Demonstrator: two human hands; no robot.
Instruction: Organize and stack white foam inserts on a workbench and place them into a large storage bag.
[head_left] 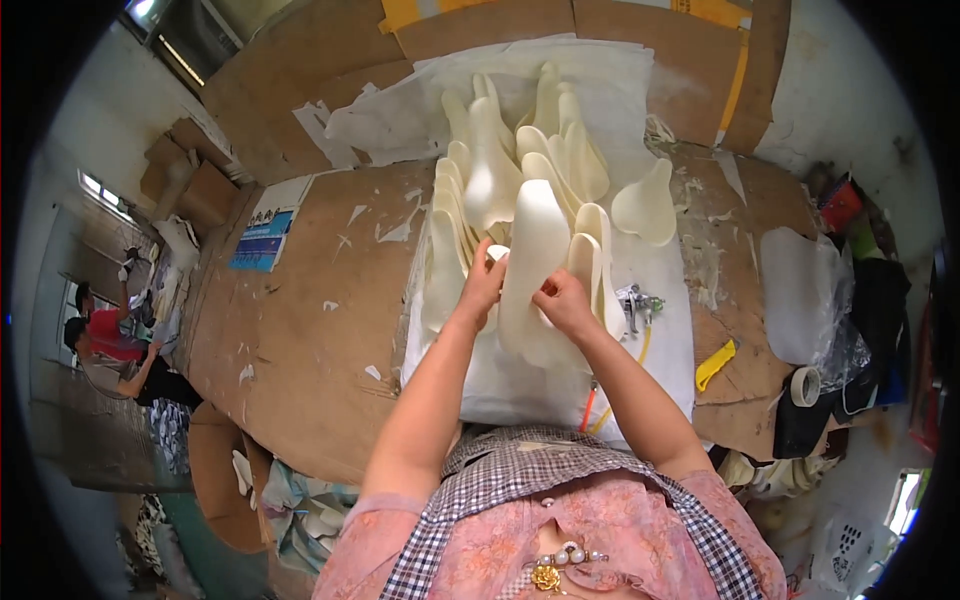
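Pink blouse [470,550] spans the bottom edge, while mid-frame the left hand [483,287], fingers curled, and right hand [565,302], fingers bunched, flank a cream sole [537,250], their grip impossible to tell.

The curved pieces [537,250] at centre are cream. Lower down, the apron [540,460] is dark-and-white checked, the blouse [480,535] pink floral; at right, the cutter [716,366] is yellow.
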